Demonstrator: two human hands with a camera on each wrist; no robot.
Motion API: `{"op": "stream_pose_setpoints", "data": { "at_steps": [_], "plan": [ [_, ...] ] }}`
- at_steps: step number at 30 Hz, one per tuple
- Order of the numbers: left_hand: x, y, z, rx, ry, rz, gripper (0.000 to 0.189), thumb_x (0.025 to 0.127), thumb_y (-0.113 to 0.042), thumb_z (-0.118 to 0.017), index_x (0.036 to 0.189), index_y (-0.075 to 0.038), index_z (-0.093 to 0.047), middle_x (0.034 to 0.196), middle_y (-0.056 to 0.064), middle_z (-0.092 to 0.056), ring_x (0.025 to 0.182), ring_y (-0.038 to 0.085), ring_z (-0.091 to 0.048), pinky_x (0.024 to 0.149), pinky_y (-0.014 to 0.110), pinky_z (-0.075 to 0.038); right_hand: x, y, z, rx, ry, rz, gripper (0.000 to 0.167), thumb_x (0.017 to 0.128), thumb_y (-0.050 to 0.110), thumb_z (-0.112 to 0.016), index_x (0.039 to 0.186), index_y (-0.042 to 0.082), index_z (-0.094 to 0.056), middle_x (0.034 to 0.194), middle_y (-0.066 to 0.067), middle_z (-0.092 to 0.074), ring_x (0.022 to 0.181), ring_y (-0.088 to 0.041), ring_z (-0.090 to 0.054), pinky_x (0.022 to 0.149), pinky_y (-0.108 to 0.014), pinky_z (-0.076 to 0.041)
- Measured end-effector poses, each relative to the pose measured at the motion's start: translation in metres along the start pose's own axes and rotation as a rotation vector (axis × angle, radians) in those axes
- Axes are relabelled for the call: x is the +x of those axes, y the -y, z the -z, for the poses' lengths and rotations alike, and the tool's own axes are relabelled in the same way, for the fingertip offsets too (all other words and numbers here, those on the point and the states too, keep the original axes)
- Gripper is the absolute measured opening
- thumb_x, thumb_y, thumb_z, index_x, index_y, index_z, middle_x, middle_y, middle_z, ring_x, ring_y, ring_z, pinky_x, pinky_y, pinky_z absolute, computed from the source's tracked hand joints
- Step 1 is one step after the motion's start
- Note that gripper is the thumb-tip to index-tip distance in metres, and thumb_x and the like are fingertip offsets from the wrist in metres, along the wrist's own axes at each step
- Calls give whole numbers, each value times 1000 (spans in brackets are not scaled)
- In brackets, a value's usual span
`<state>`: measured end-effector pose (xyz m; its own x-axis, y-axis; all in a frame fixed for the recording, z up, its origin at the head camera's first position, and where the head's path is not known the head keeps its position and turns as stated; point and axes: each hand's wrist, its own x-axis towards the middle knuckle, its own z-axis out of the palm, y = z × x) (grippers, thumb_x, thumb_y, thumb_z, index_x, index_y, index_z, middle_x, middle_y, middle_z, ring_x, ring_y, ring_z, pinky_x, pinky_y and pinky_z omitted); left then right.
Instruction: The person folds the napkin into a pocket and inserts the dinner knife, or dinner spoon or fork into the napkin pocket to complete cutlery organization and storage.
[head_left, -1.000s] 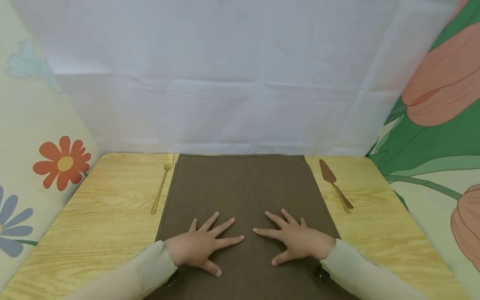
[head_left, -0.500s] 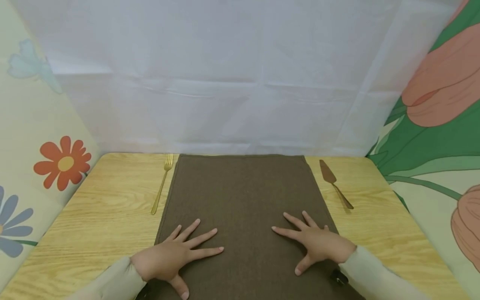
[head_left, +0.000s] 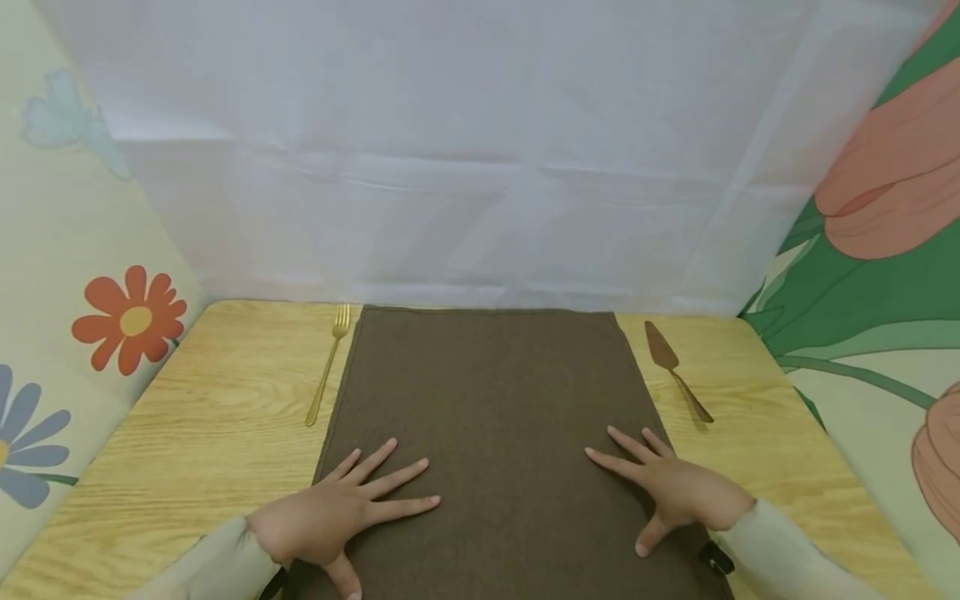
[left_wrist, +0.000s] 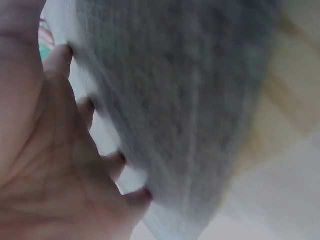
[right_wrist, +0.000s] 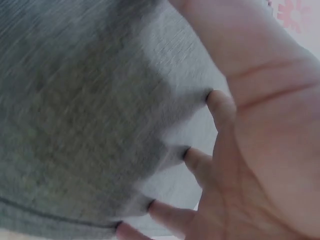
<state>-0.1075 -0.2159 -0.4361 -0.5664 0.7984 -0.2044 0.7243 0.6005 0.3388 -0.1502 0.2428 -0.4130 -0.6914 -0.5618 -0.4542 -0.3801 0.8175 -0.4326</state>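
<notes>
One brown cloth (head_left: pixel 495 383) is laid on table (head_left: pixel 225 400), long axis pointed toward white sheet (head_left: pixel 480 108) | near part touched by left hand (head_left: pixel 333 512) and right hand (head_left: pixel 682 490), fingers splayed | flanked by fork (head_left: pixel 326 371), cake server (head_left: pixel 665 354)

Left hand (head_left: pixel 326 517): over the near left part of the brown cloth (head_left: pixel 487 383), fingers straight and fanned, fingertips touching it, palm raised off it.
Left thumb (head_left: pixel 345 577): splayed toward the cloth's near side.
Right hand (head_left: pixel 686 492): across the cloth's right edge, fingers straight and spread, fingertips touching it, palm raised.
Right thumb (head_left: pixel 651 536): splayed apart, over the cloth.
Left sleeve (head_left: pixel 217 560), right sleeve (head_left: pixel 780 550): outside the cloth's side edges.
</notes>
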Motion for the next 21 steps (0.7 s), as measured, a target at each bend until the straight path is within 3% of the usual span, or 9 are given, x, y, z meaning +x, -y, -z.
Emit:
{"op": "stream_pose_setpoints", "data": {
  "at_steps": [5, 9, 12, 15, 18, 21],
  "plan": [
    [-6, 6, 8, -63, 1, 5, 113, 60, -66, -78, 159, -39, -31, 168, 7, -18, 146, 59, -12, 104, 78, -26, 2, -11, 7, 8, -10, 57, 116, 65, 35, -93, 161, 25, -30, 167, -19, -13, 143, -64, -9, 102, -75, -34],
    [-9, 13, 19, -131, 36, 89, 111, 60, -58, -85, 157, -40, -35, 168, 12, -17, 147, 56, -11, 104, 72, -34, 7, -24, 17, -12, -60, 106, 101, 73, 31, -91, 157, 13, -38, 162, -26, -23, 140, -64, -20, 103, -75, -32],
    [-11, 20, 28, -200, 30, 148, 103, 66, -50, -87, 156, -34, -40, 167, 18, -15, 147, 57, -11, 102, 71, -38, 13, -33, 25, -40, -128, 124, 79, 83, 28, -85, 149, 4, -48, 153, -30, -36, 135, -58, -35, 103, -69, -38],
    [-7, 28, 36, -223, -37, 182, 82, 79, -42, -84, 151, -22, -49, 163, 26, -20, 144, 57, -20, 103, 70, -37, 21, -39, 32, -48, -218, 126, 56, 92, 25, -77, 138, -1, -58, 139, -27, -53, 127, -49, -50, 99, -62, -45],
    [2, 38, 42, -222, -143, 215, 61, 92, -37, -76, 143, -9, -56, 155, 31, -32, 138, 55, -34, 105, 68, -37, 33, -42, 38, -49, -295, 136, 40, 96, 22, -72, 128, -2, -64, 123, -19, -63, 114, -39, -60, 94, -55, -50],
    [10, 50, 46, -250, -244, 258, 51, 97, -32, -70, 138, -3, -59, 148, 32, -42, 134, 53, -41, 105, 66, -39, 48, -42, 43, -38, -344, 136, 31, 97, 18, -69, 121, -2, -67, 112, -14, -67, 103, -32, -64, 87, -51, -53]
  ]
}}
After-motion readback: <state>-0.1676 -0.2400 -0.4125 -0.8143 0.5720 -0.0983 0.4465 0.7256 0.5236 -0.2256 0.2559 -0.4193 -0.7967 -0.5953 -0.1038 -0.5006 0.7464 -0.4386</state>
